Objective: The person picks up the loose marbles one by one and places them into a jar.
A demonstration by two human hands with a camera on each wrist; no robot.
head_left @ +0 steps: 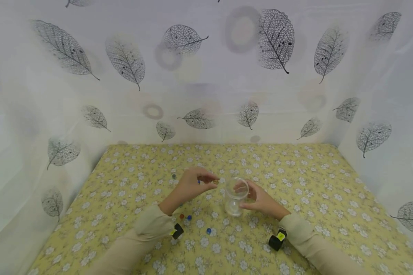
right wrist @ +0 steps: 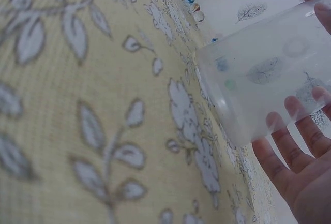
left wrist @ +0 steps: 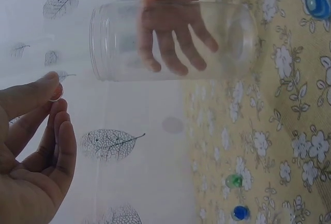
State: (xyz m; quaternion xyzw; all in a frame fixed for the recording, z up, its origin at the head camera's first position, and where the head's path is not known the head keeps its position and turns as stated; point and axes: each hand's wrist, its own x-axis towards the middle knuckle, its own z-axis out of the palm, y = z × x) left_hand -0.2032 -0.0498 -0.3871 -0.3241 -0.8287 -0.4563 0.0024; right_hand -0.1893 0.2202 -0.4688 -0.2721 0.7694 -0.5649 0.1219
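Leaf-print curtain (head_left: 206, 82) far side, yellow floral tablecloth (head_left: 282, 168) below. Clear jar (head_left: 232, 200) mid-table, upright, right hand (head_left: 261, 200) gripping its right side. Left hand (head_left: 190, 187), left of jar, fingertips pinching reddish marble (left wrist: 57, 93). Blue marble (head_left: 208, 231) nearer.

The jar (head_left: 234, 198) was seen to be clear, smooth and glossy; glass or plastic could not be told. Glassy shine was shown by the orange marble (left wrist: 57, 93) and the near blue marble (head_left: 208, 231). Matt, woven-looking tablecloth (head_left: 241, 263) and smooth, faintly shiny far sheeting (head_left: 220, 80) were seen; the 2 sleeves (head_left: 120, 246) were of matt cloth.
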